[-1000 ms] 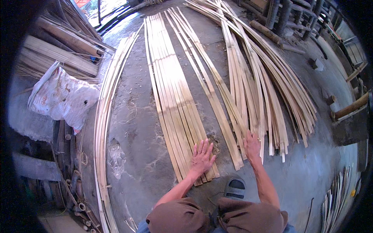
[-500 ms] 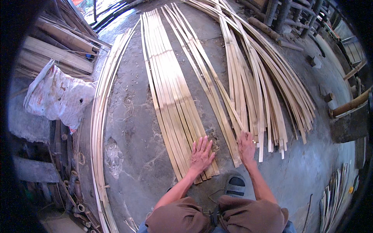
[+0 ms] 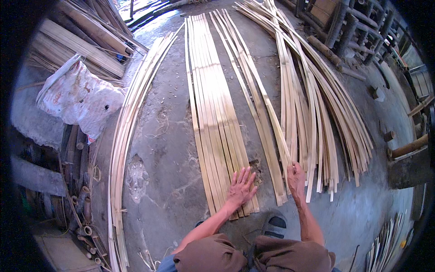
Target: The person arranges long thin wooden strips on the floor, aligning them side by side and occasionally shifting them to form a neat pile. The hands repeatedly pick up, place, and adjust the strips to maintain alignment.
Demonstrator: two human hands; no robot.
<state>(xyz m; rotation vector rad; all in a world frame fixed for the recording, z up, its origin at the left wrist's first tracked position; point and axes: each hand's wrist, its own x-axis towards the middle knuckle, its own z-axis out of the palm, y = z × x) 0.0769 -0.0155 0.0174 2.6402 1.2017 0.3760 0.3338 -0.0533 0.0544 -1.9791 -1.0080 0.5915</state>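
Note:
Several long bamboo strips (image 3: pixel 215 122) lie side by side on the floor in front of me, forming a flat panel. My left hand (image 3: pixel 241 187) rests palm down on the near right end of this panel, fingers spread. To the right, my right hand (image 3: pixel 296 178) is closed on the near end of a single bamboo strip (image 3: pixel 272 111). A few loose strips (image 3: pixel 259 120) lie between the panel and a fanned pile of strips (image 3: pixel 317 122), close beside the right hand.
A curved bundle of strips (image 3: pixel 121 149) lies on the left, next to a white sack (image 3: pixel 79 97) and cut bamboo poles (image 3: pixel 86 206). Dark wooden frames (image 3: pixel 358 31) stand at the far right. More thin strips (image 3: pixel 387 240) lie at the lower right. My sandal (image 3: pixel 275 225) is close to the panel's end.
My right hand has moved slightly right and nearer, and the end of the strip it holds has come along. The left hand stays flat on the panel. The whole view has shifted a little.

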